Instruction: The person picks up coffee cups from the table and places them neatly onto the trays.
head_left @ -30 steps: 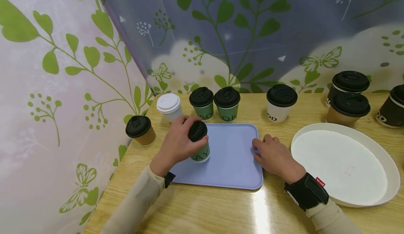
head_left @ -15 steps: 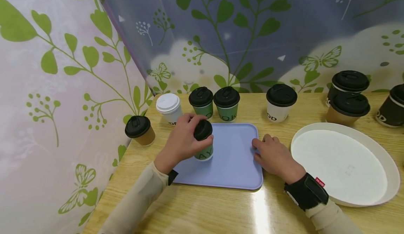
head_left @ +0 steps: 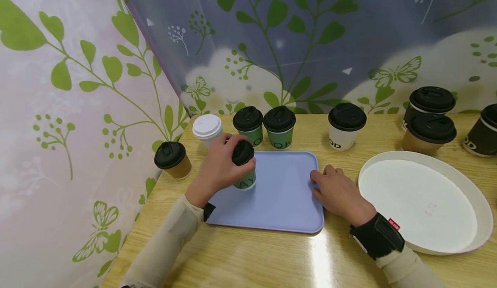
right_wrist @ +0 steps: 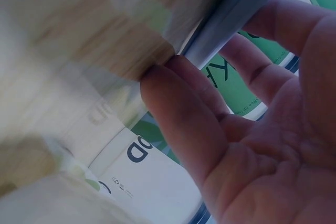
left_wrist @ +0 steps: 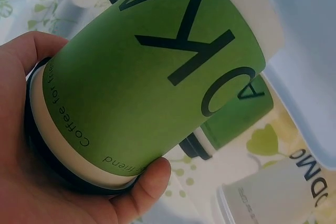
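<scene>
My left hand grips a green paper coffee cup around its black lid, thumb on the near side. In the left wrist view, the cup shows large dark letters, its lid end in my palm. The cup is close over the left part of a lilac tray. My right hand holds the tray's right edge with bent fingers. The right wrist view shows the fingertips right at the tray's rim.
Behind the tray stand a white-lidded cup and two green cups. A brown cup sits left. Farther right are a white cup, several dark or brown cups and a round white tray.
My left hand and the green cup shifted slightly right, then back left and a little away from me. The right hand stays at the tray's edge.
</scene>
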Motion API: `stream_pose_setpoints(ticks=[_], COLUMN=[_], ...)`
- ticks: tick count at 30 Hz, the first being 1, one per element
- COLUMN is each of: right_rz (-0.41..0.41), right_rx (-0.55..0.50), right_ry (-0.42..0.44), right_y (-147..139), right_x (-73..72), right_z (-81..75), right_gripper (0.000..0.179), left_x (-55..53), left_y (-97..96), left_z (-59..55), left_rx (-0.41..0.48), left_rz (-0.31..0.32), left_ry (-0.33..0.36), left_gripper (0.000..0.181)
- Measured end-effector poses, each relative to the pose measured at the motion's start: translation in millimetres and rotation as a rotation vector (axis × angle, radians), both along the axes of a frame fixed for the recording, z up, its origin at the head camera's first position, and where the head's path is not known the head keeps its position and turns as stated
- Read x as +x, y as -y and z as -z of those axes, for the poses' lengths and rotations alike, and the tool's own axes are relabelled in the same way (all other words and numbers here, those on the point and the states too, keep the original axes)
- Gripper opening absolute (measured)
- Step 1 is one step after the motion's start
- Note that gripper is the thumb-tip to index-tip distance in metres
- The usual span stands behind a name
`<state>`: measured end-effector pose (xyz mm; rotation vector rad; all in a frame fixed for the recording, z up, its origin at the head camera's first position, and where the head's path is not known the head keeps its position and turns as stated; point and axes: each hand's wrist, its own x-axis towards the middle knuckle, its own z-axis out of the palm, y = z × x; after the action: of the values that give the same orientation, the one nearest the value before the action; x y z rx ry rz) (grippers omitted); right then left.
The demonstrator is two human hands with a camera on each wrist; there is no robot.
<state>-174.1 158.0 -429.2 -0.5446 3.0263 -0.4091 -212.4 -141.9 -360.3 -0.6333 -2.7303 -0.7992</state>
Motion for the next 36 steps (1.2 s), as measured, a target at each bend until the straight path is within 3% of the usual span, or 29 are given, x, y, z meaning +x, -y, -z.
stream_pose_setpoints(ticks=[9, 16, 24, 36], right_rz=[0.002, 0.004, -0.002, -0.006], right_rx=[0.0, 0.0, 0.0, -0.006], right_ry=[0.01, 0.016, 0.001, 0.001], right_y=[-0.3, -0.5, -0.1, -0.7], right_x=[-0.2, -0.3, -0.4, 0.1], right_z=[0.5, 0.7, 0.9, -0.6], right_gripper=[0.019, 0.019, 0.02, 0.019], left_x=[-6.6, -7.2, -12.3, -12.0], left_y=[16.2, 24.1, 30.4, 37.4], left_z=[6.3, 4.5, 2.7, 10.4], left_rx=[-0.021, -0.028, -0.039, -0.046], left_rz=[-0.072, -0.12, -0.131, -0.148], left_ry=[0.006, 0.042, 0.039, 0.028], left_gripper=[0.057, 0.058, 0.059, 0.059])
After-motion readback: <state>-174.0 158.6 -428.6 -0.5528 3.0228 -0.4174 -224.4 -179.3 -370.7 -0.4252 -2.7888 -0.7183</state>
